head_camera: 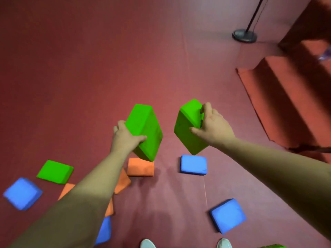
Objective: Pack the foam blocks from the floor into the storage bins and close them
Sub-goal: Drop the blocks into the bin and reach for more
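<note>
The left hand (125, 138) grips a bright green rectangular foam block (145, 129) just left of the frame's centre, thumb on the near face and fingers curled round the far edge. The right hand (213, 126) clutches a second green foam block (187, 133) just right of centre. Both blocks are tilted and lifted off the floor, near each other but apart.

On the dark red carpet (89, 68) below them lie a flat orange foam block (140, 167) and a flat blue foam block (193, 165). More lie across the lower frame: a third green foam block (54, 171) and a blurred blue block (22, 193) at lower left, and another blue block (227, 214) at lower right. Two white shoe tips (147, 244) show at the bottom edge. Carpeted steps (286, 86) rise at the right, with a black round stand base (244, 35) at upper right.
</note>
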`<state>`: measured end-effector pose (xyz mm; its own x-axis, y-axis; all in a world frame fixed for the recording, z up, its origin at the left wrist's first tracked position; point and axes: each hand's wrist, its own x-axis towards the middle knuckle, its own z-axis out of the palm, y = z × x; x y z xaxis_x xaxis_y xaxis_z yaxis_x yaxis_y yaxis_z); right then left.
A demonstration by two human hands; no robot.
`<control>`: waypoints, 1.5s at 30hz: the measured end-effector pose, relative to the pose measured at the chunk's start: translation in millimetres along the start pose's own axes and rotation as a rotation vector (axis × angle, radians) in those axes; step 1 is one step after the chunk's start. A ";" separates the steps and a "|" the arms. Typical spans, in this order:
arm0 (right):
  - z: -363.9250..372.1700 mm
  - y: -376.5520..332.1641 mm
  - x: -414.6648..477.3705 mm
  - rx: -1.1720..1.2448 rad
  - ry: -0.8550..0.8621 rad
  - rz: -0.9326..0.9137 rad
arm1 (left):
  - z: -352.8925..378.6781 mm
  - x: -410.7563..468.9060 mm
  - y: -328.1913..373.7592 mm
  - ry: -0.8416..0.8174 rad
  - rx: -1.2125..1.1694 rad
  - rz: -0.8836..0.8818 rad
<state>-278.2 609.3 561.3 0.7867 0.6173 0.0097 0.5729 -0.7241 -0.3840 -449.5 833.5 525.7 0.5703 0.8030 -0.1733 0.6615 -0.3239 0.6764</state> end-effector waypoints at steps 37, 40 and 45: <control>-27.9 -337.3 -422.3 0.140 -0.543 -1.657 | -142.0 -750.5 -117.5 1.225 -0.127 -1.049; -21.5 -350.1 -513.3 0.123 -0.594 -1.793 | -119.6 -836.1 -126.6 1.320 -0.161 -1.140; -10.5 -367.5 -670.4 0.158 -0.642 -1.940 | -106.4 -986.7 -146.5 1.404 -0.184 -1.319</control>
<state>-1013.8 458.3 705.6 -0.8965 0.4076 0.1734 0.3361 0.8809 -0.3332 -1160.9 142.0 673.8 -0.9666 0.2561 -0.0118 0.1771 0.7004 0.6915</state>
